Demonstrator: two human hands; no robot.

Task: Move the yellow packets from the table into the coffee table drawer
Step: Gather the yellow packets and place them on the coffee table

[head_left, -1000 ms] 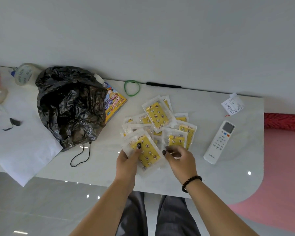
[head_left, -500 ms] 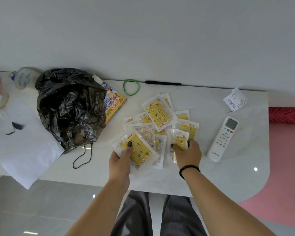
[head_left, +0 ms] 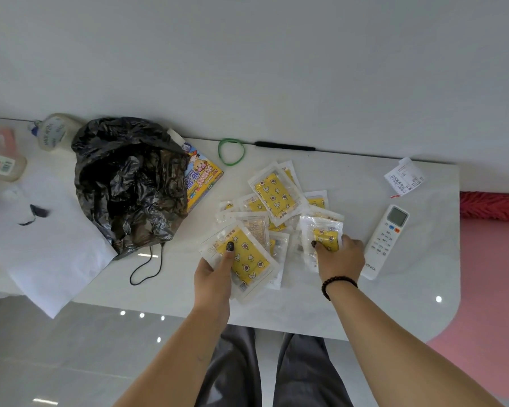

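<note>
Both forearms reach forward from bottom edge over near table [head_left: 306, 315] rim. Left hand [head_left: 213, 276] grips yellow packet [head_left: 244, 257], thumb pressed on top. Right hand [head_left: 340, 257], bead bracelet [head_left: 337, 284] at wrist, pinches second packet [head_left: 323, 237] by near end. Beyond: loose packets [head_left: 276, 192] heaped mid-table. Remote [head_left: 387, 239] just right of right hand. Black bag [head_left: 127, 183] far left.

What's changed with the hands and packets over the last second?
The right hand moved right toward the remote and gathered packets there, gripping them. The left hand shifted slightly left, keeping its grip on its packet, thumb on top. The loose pile, black bag and green band stayed put.
</note>
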